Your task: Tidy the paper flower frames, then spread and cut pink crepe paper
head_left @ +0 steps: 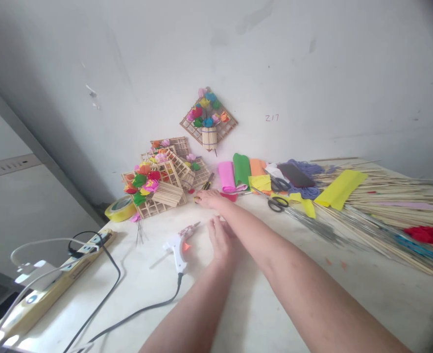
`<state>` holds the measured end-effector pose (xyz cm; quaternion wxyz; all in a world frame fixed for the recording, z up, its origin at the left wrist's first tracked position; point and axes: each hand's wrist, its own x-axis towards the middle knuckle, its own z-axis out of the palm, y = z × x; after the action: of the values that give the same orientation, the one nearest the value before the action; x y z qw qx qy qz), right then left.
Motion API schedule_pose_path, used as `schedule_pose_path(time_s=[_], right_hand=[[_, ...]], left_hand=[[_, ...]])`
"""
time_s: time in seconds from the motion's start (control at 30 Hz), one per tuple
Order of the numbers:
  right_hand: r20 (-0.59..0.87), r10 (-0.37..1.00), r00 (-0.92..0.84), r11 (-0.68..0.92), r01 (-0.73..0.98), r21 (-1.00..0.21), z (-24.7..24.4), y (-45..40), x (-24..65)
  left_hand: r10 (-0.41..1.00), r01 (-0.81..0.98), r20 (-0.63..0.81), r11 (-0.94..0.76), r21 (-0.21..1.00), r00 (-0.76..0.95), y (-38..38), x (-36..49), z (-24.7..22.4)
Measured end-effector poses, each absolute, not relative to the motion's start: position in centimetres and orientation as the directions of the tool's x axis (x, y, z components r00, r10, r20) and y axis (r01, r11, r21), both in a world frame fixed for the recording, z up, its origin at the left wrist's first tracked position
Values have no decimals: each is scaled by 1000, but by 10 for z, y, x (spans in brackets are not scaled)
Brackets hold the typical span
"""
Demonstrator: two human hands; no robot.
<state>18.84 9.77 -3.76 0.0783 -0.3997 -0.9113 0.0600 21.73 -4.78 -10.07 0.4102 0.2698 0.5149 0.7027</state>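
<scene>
The fingers (199, 197) of my right hand (209, 199) reach out low over the pale table (275, 309), just short of a slim black-and-yellow tool (208, 182), and I can't tell from here how far they are open or whether they grip anything. I have the left hand (221, 240) nearer me, its fingers slightly bent and its grip also unclear, with a white corded glue gun (179, 252) lying to its left beside a small orange scrap (186, 246). Flower-decorated stick lattices (157, 189) lean beyond the gun, left of my right hand.
</scene>
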Motion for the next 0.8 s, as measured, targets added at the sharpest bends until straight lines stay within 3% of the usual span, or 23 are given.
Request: schedule_pose_path(time_s=[0.23,0.47,0.8], right_hand=[[179,735,-654,678,719,-155,-40,104,198],[61,745,-664,664,728,-171,-37,108,180],[197,901,-386,420,889,-181,-44,97,199]], left_hand=[[840,-290,-47,-134,947,-541,-50,223,-95],[832,-296,-51,-139,945,-552,-53,221,-94],[834,-297,-44,-147,944,-551,-53,224,-89]])
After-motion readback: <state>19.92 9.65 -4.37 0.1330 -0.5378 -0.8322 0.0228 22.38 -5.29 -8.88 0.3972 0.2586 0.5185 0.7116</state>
